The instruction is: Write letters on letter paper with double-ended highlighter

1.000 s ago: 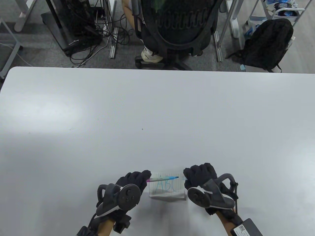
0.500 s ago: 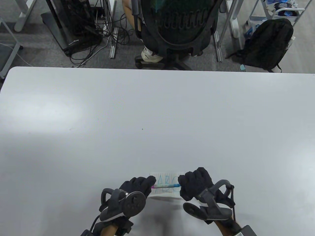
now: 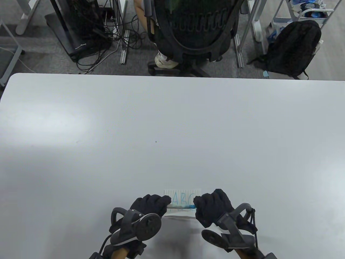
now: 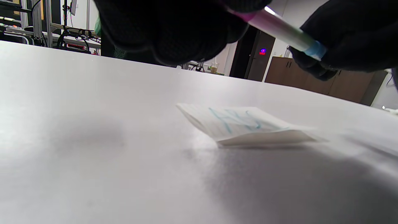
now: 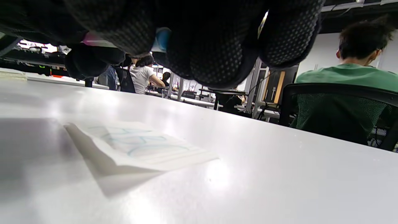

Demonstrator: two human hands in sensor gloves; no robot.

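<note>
A small sheet of lined letter paper (image 3: 183, 198) with blue letters "ABC" lies near the table's front edge; it shows also in the left wrist view as the paper (image 4: 245, 124) and in the right wrist view as the paper (image 5: 140, 146). Above it the double-ended highlighter (image 3: 181, 207) is held level between both hands. My left hand (image 3: 164, 203) grips its pink end (image 4: 248, 16). My right hand (image 3: 198, 205) grips its blue end (image 4: 315, 49). Both ends are hidden inside the gloves in the table view.
The white table (image 3: 172, 121) stretches far ahead of the hands. Beyond its far edge sits a person in a black mesh office chair (image 3: 195, 27), with a black backpack (image 3: 293, 48) on the floor to the right.
Both hands moved toward me and closed in on the highlighter. The right hand, apart from the blue tip a second ago, now grips that end; the pink end slid into the left glove.
</note>
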